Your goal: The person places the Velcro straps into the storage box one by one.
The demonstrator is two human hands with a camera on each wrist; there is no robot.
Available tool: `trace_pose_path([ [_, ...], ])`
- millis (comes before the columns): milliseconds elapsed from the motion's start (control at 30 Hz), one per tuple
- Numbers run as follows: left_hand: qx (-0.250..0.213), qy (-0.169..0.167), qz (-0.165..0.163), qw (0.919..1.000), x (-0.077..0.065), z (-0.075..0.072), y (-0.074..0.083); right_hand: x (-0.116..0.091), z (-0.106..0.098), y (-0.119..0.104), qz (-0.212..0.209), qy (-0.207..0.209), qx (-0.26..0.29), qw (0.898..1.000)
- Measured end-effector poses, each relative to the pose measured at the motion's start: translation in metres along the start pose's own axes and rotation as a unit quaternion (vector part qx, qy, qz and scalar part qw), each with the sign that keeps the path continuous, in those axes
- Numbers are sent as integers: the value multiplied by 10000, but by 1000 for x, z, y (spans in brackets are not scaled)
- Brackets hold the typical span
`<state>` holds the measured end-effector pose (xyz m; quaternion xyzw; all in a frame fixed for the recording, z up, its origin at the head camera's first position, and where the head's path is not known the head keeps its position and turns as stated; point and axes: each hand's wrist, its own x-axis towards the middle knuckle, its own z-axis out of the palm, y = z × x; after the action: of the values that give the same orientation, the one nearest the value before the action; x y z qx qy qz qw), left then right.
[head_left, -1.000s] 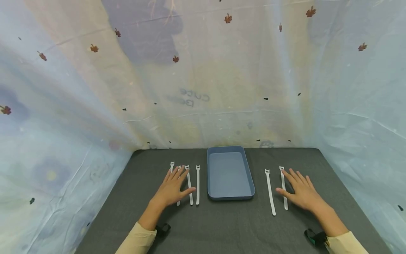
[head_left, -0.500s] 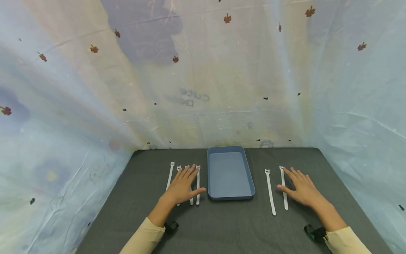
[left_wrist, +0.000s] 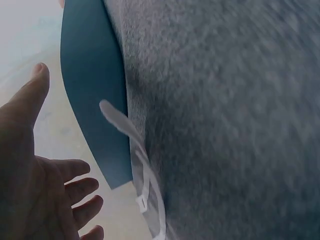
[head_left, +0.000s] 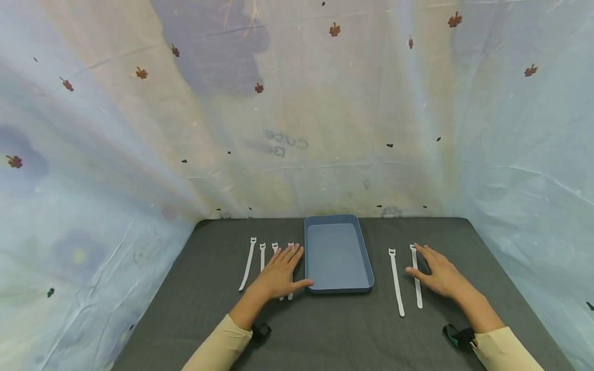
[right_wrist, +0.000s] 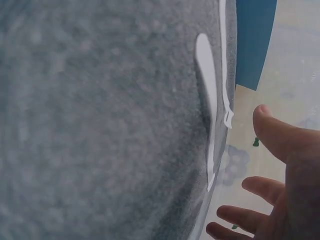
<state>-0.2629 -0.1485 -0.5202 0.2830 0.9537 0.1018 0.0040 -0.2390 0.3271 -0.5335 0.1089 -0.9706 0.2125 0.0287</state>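
In the head view my left hand (head_left: 277, 274) hovers palm down with spread fingers over several white slotted cable straps, its thumb near the left rim of a blue-grey tray (head_left: 366, 257). It hides parts of most of them; the leftmost strap (head_left: 248, 264) shows whole. My right hand (head_left: 440, 274) hovers with straight fingers beside the outer right strap (head_left: 418, 288); another strap (head_left: 397, 284) lies closer to the tray. Neither hand holds anything. The left wrist view shows a strap (left_wrist: 154, 185) below the relaxed left fingers, and the right wrist view a strap (right_wrist: 206, 65) beside the right hand (right_wrist: 295, 165).
A dark grey cloth (head_left: 352, 335) covers the table under everything. Pale printed sheeting (head_left: 325, 129) rises behind and along both sides. Black wrist bands (head_left: 261, 331) show at the sleeves, the right band (head_left: 457, 336) near the table's right part.
My left hand has moved right across the straps towards the tray, uncovering the leftmost strap and covering those nearer the tray. My right hand has hardly moved; its fingers lie closer together.
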Motion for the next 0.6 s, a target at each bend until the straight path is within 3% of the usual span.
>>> trace_pose_path([
  [333,85,-148,167,9997,5,6,9,10,-2,3,-53,-23,321,9995],
  [600,86,-216,91,9997,9,9,14,17,-1,8,-43,86,514,9986],
])
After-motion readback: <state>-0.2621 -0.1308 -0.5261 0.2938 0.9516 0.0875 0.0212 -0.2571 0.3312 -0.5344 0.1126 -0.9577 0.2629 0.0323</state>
